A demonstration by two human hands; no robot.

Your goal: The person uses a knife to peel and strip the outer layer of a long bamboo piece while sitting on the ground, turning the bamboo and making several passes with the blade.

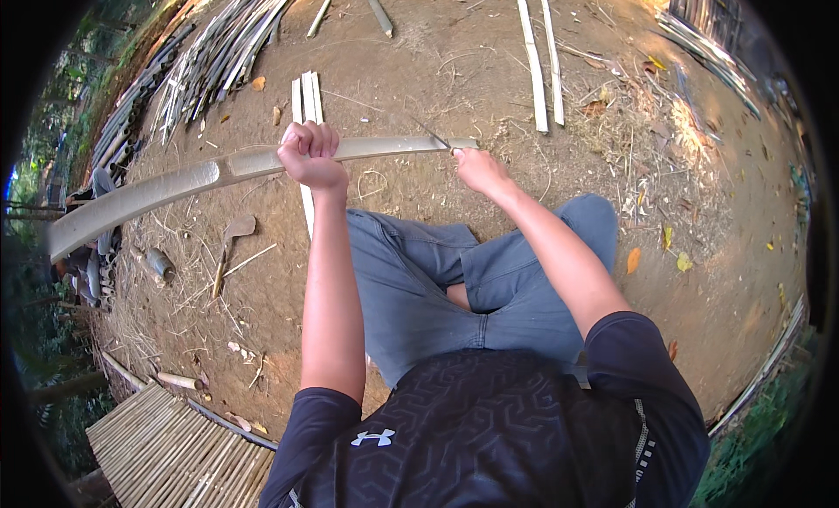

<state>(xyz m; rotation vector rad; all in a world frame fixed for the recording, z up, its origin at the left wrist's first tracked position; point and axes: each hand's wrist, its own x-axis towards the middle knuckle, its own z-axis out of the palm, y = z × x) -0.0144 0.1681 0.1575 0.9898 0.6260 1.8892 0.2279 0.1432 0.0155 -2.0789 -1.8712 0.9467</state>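
A small white mark [372, 438] with curvy ends sat on the front of the person's dark shirt [489, 429], and tiny pale marks near the right sleeve [642, 359] were too small to read. The long bamboo strip [140, 215] went across in front of the bent legs [428, 272]. The left hand [311, 158] had its fingers curled tight around the strip and hid that bit of it. The right hand [482, 171] was closed around a thin knife [433, 134], near the strip's right end. The fist hid the handle, and the blade was hard to see against the brown dirt [524, 171]. The strip's left end came close to the dark round edge of the view.
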